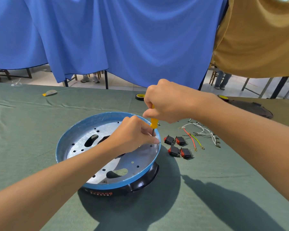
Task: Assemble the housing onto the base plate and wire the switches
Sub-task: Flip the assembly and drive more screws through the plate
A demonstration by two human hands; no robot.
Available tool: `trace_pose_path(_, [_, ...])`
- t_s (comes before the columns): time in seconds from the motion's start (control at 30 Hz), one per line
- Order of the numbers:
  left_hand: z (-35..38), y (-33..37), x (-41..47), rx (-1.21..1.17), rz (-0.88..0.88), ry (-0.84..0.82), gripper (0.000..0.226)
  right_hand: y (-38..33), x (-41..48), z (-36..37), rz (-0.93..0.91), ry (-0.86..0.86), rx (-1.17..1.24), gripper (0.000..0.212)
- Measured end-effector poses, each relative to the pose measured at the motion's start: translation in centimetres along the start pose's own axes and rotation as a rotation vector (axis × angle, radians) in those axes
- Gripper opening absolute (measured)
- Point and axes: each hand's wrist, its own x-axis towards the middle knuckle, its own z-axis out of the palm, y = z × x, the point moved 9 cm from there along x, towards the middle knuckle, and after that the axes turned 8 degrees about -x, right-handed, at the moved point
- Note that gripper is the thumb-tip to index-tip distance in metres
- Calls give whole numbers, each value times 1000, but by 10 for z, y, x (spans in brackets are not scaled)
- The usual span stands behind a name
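Observation:
A round metal base plate (pixel 80 139) with a blue film rim sits on a black housing (pixel 145 180) on the green cloth. My right hand (pixel 167 100) grips a yellow-handled screwdriver (pixel 154 122) held upright, its tip on a screw (pixel 151 145) near the plate's right rim. My left hand (pixel 132 134) pinches the screwdriver's shaft just above the screw. Several black and red rocker switches (pixel 178 145) lie to the right of the plate. Beyond them lie loose white, red and yellow-green wires (pixel 200 135).
A roll of yellow tape (pixel 140 97) lies behind my right hand. A dark round cover (pixel 254 109) and another tape roll (pixel 223 97) sit at the far right. A small yellow-grey item (pixel 50 93) lies at the far left. Blue curtain hangs behind the table.

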Motion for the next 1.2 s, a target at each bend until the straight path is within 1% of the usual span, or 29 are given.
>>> trace_pose_path(0.13, [2, 5, -1, 70, 50, -3, 10, 0, -1, 6, 40, 21, -55, 45])
trace_pose_path(0.2, [5, 6, -1, 107, 58, -28, 12, -6, -2, 9, -6, -37, -73, 42])
trace_pose_path(0.23, [5, 6, -1, 105, 61, -36, 12, -12, -2, 10, -57, -72, -82, 33])
trace_pose_path(0.3, [5, 4, -3, 53, 59, -58, 11, -18, -5, 7, -131, -122, -83, 4])
trace_pose_path(0.37, [5, 4, -4, 15, 51, -92, 10, -19, -7, 4, -150, -145, -65, 14])
trace_pose_path(0.43, [7, 5, -4, 10, 52, -116, 9, -16, -5, 4, -115, -142, -45, 8])
trace_pose_path(0.47, [6, 4, -4, 5, 45, -107, 8, -14, -2, 5, -95, -132, -62, 10])
trace_pose_path(0.53, [2, 1, -2, 13, 24, -47, 12, -12, 3, 11, -56, -99, -81, 21])
trace_pose_path(0.63, [-2, -1, -2, 62, 15, 4, 21, -6, 6, 21, 20, -73, -13, 30])
trace_pose_path(0.7, [2, 1, -3, 90, 36, -14, 19, -1, 5, 24, 63, -90, 8, 34])
trace_pose_path(0.77, [4, 3, -3, 115, 62, -17, 15, -1, 6, 26, 49, -146, -4, 37])
trace_pose_path(0.83, [4, 1, -5, 104, 65, -4, 11, -8, 6, 23, -32, -194, -52, 31])
trace_pose_path(0.9, [4, 0, -5, 101, 71, -3, 11, -15, 5, 16, -114, -220, -80, 18])
trace_pose_path(0.97, [5, 0, -5, 113, 77, -14, 12, -19, 3, 13, -146, -244, -86, 12])
trace_pose_path(1.07, [5, -2, -5, 106, 67, -29, 14, -21, 5, 17, -134, -263, -98, 11])
trace_pose_path(1.2, [7, -2, -6, 110, 84, -44, 14, -24, 8, 25, -123, -294, -115, 18])
